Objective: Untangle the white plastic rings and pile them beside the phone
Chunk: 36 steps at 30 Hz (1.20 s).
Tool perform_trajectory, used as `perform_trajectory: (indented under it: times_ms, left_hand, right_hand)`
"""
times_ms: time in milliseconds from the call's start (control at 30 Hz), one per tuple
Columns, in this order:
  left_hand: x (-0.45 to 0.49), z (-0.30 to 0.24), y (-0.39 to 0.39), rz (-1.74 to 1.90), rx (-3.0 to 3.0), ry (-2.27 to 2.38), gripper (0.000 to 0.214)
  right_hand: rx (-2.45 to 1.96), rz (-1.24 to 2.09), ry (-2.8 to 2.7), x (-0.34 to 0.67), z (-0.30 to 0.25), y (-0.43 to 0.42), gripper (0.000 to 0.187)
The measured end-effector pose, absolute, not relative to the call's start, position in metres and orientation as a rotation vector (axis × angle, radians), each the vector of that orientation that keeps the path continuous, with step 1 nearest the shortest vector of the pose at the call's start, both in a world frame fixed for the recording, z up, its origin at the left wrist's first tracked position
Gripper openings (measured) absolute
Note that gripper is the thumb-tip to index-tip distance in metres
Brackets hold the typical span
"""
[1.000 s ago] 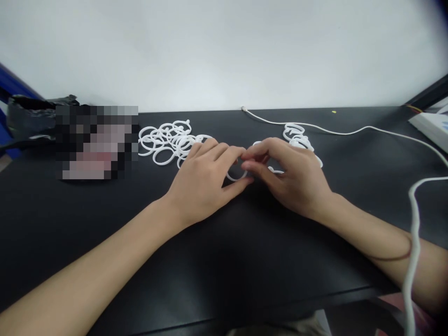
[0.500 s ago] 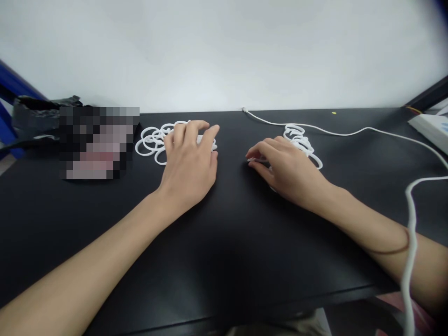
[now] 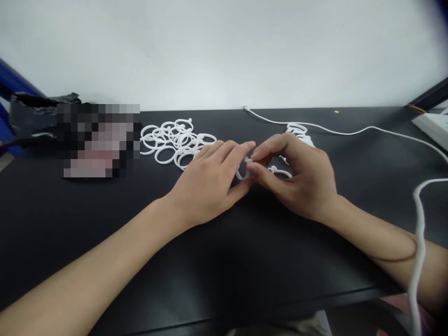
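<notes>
Between my hands, at the middle of the black table, stands a white plastic ring (image 3: 239,174), partly hidden by fingers. My right hand (image 3: 301,175) pinches it at the top, thumb against fingertips. My left hand (image 3: 213,179) curves around its other side, index finger above and thumb at the lower edge. Behind and left of my left hand lies a loose pile of similar white rings (image 3: 165,154), several with a small nub. Another group of white rings (image 3: 297,127) lies behind my right hand, which covers part of it. One more ring (image 3: 282,172) shows under my right palm.
A white cable (image 3: 325,129) runs along the back of the black table (image 3: 224,261), and a thicker stretch hangs over my right forearm. Black plastic wrapping (image 3: 35,114) and a blurred-out item (image 3: 100,144) are at the left. A white box (image 3: 434,128) sits at the right edge.
My left hand has moved right and nearer, off the left ring pile. My right hand has turned and lifted slightly with its ring, and the two hands now meet around it.
</notes>
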<state>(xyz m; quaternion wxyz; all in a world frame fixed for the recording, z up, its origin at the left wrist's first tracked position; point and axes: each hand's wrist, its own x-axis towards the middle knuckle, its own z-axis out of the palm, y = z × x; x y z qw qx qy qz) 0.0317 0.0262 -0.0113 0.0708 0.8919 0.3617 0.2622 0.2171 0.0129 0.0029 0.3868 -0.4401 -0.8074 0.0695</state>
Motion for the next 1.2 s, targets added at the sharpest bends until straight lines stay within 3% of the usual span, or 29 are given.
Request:
perform_trajectory:
  times_ms: [267,967,1200]
  left_hand:
    - [0.030,-0.012,0.026,0.794,2.607,1.018,0.030]
    - [0.029,-0.015,0.028,0.778,2.655,0.979,0.032]
    - [0.020,-0.026,0.039,0.624,2.799,1.264,0.045]
  right_hand:
    - [-1.028,0.187,-2.173,0.221,0.001,0.016,0.011]
    - [-1.158,0.085,-2.171,0.220,0.004,0.017,0.015]
    - [-1.560,-0.191,-2.389,0.226,-0.001,0.024,0.034]
